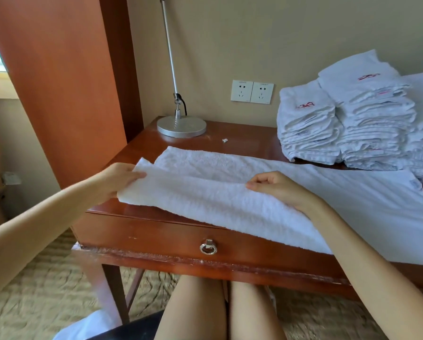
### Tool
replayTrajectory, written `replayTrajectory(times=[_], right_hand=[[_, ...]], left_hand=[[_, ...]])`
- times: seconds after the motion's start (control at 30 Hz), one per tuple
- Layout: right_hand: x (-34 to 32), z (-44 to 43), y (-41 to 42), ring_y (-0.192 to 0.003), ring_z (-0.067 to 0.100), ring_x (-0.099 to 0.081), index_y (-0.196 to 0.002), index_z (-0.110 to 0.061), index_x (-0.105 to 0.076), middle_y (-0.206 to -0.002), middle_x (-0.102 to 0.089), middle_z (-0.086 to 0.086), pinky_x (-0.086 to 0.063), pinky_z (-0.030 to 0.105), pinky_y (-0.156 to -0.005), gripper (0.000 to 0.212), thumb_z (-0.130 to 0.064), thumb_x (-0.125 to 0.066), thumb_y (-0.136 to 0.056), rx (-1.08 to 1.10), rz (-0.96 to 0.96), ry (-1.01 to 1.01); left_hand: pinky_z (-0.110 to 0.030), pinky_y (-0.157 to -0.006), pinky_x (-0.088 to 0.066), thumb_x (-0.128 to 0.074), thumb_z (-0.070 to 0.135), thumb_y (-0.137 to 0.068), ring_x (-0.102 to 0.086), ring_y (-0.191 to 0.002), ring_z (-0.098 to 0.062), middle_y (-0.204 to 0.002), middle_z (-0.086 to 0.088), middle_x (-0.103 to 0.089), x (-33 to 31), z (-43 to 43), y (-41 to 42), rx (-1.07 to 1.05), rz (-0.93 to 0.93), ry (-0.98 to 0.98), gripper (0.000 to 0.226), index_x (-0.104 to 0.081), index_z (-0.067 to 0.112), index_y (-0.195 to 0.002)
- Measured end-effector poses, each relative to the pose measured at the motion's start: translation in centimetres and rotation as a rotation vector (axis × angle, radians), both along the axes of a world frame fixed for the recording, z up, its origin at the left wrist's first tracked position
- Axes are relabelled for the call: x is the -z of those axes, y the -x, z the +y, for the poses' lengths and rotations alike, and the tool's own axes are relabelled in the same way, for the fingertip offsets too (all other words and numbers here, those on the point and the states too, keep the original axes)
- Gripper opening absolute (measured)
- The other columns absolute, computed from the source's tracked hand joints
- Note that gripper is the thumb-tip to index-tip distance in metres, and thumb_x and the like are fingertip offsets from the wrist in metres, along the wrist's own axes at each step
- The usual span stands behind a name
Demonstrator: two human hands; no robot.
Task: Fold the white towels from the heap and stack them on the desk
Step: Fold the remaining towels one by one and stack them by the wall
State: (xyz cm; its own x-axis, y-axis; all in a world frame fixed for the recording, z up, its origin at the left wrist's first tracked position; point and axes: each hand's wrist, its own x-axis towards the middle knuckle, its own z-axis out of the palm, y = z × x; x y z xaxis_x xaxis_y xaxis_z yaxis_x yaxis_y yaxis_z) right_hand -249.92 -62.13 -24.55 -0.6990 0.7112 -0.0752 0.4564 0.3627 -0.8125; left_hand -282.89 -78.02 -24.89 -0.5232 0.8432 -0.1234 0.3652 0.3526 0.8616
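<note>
So the towel I'm on is lying lengthwise across the front of the desk, with the near long side doubled over toward the back, so there's a fold running left to right and a strip of the bottom layer showing behind it. My left hand is at the left end and grips the corner of the top layer. My right hand is about mid-length, fingers curled down onto that same upper edge, and it looks like it's pinching it. If you want this step to come out neat, I'd say pull the edge taut between both hands, line it up parallel with the far edge, and check that left corner, which sits a bit off from the layer under it. Then flatten the nap outward before the crosswise fold, because terry holds lumps. On the right the towel runs into a smoother white cloth, and I honestly can't tell where one stops, so I'd go careful there and not drag it. The stacks of folded towels are at the back right and look tall and a bit slouchy, so set the next one down square. The lamp stands back left with a white scrap near it, and both are well clear of the fold.
</note>
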Motion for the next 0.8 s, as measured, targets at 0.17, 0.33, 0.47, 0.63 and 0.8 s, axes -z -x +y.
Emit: replayTrajectory(times=[0.17,0.33,0.47,0.63,0.8], right_hand=[[-0.2,0.6,-1.4,-0.111,0.002,-0.059,-0.098,-0.025,-0.074,-0.109,-0.069,-0.014,-0.039,0.031,-0.108,0.027,-0.048,-0.063,-0.087,-0.028,-0.129,0.012],[-0.2,1.8,-4.7,-0.100,0.017,-0.067,-0.088,-0.022,-0.073,-0.094,-0.073,-0.005,-0.047,0.039,-0.099,0.033,-0.053,-0.067,-0.080,-0.023,-0.197,-0.078],[0.8,2.8,-6.8,-0.062,0.017,-0.048,-0.073,-0.019,-0.067,-0.063,-0.055,0.004,-0.039,0.029,-0.072,0.050,-0.067,-0.071,-0.062,0.084,-0.128,-0.168],[1.4,3.2,-7.6,-0.069,0.024,-0.057,-0.074,-0.024,-0.068,-0.076,-0.066,0.015,-0.042,0.030,-0.076,0.050,-0.073,-0.067,-0.063,0.090,-0.054,-0.220],[0.7,4.0,-11.1,-0.058,0.012,-0.042,-0.058,-0.024,-0.055,-0.060,-0.042,-0.003,-0.033,0.028,-0.068,0.045,-0.065,-0.058,-0.077,0.162,-0.101,-0.152]], left_hand=[[-0.029,-0.048,-0.035,-0.049,0.025,-0.099,-0.051,-0.067,-0.026,-0.085,-0.011,-0.058,1.2,0.0,-0.3,-0.051,0.607,0.087,0.014,-0.058,0.014,-0.101],[-0.031,-0.047,-0.033,-0.048,0.026,-0.097,-0.048,-0.059,-0.025,-0.072,-0.011,-0.057,1.3,-0.3,0.3,-0.089,0.809,0.096,0.019,-0.055,0.008,-0.093],[-0.033,-0.049,-0.035,-0.047,0.028,-0.098,-0.044,-0.052,-0.020,-0.061,-0.004,-0.047,1.7,-1.0,0.0,-0.099,0.885,0.092,0.023,-0.051,0.006,-0.092],[-0.034,-0.052,-0.039,-0.048,0.029,-0.099,-0.046,-0.051,-0.022,-0.061,-0.004,-0.050,2.1,-0.9,-0.1,-0.100,0.959,0.076,0.021,-0.050,0.010,-0.092],[-0.043,-0.068,-0.048,-0.060,0.018,-0.090,-0.056,-0.098,-0.040,-0.119,-0.018,-0.055,1.5,-0.5,-1.3,-0.117,1.084,-0.009,0.044,-0.049,0.011,-0.132]])
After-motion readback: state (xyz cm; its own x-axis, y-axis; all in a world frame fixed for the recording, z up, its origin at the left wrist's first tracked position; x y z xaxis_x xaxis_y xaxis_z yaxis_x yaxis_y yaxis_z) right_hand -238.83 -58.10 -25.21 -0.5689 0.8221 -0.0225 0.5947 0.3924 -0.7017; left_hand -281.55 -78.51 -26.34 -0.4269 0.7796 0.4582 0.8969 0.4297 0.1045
